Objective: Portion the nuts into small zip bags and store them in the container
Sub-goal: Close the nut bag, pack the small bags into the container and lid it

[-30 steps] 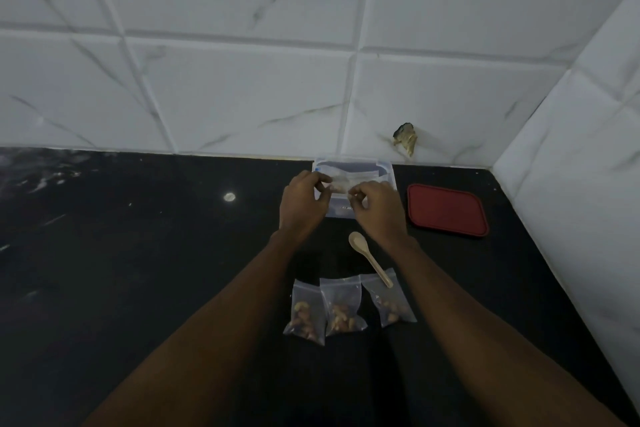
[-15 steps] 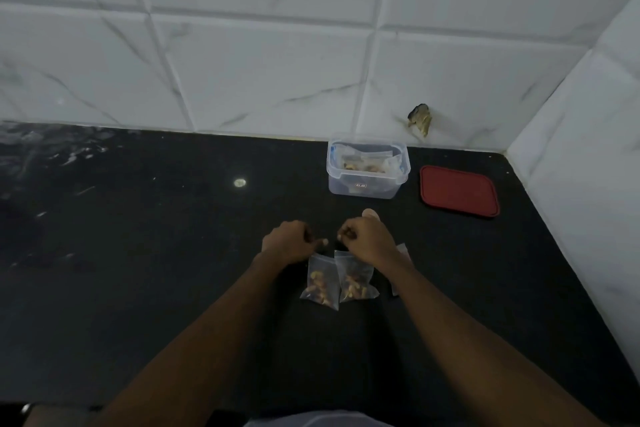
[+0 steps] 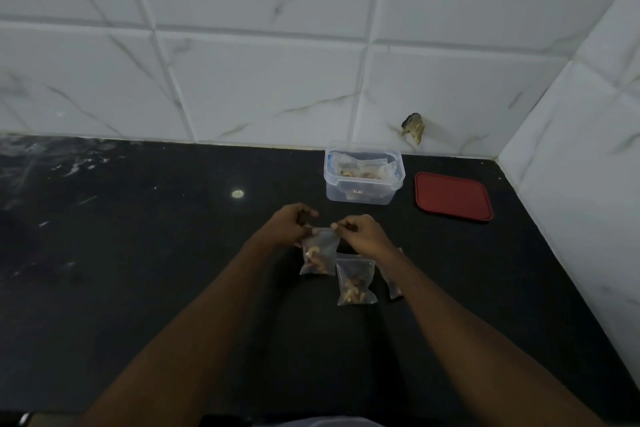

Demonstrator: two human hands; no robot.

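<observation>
The left hand [image 3: 289, 224] and right hand [image 3: 360, 236] are pinching the zip edge of one small clear zip bag of nuts [image 3: 318, 253] in front of the clear plastic container [image 3: 363, 196] (filled bags inside), with its long axis pointing toward the container. A second bag [image 3: 355, 282] and a half-hidden third bag [image 3: 393, 284] are lying farther out.

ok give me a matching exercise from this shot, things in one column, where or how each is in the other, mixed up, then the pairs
Things
1. clear container
2. red lid
3. left zip bag
4. middle zip bag

States
a. lies flat on the counter, right of the container
b. pinched at its top by the left hand and right hand
c. stands open near the wall, filled bags inside
d. lies on the counter, no hand on it

Pairs: 1-c, 2-a, 3-b, 4-d
</observation>
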